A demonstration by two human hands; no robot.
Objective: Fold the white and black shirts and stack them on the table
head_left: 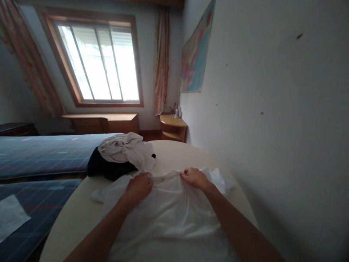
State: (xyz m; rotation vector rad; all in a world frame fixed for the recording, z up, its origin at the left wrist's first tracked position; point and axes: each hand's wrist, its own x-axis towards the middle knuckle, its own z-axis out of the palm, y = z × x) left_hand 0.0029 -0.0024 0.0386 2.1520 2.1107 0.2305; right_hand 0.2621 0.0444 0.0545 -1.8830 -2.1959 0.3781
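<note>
A white garment (169, 218) lies spread over a round cream table (73, 214), its upper edge pulled across between my hands. My left hand (139, 186) grips that edge near the middle of the table, fingers curled over the cloth. To the right, my right hand (194, 177) pinches the same edge, and creases run down from it. Beyond my left hand sits a pile of clothes, with a light grey-white cloth (127, 147) on top of a black one (109, 168).
Two plaid mattresses (49, 153) lie left of the table, a white sheet (12, 216) on the nearer one. A white wall (272, 145) borders the right side. Behind stand a desk (120, 123) and a corner shelf (173, 121).
</note>
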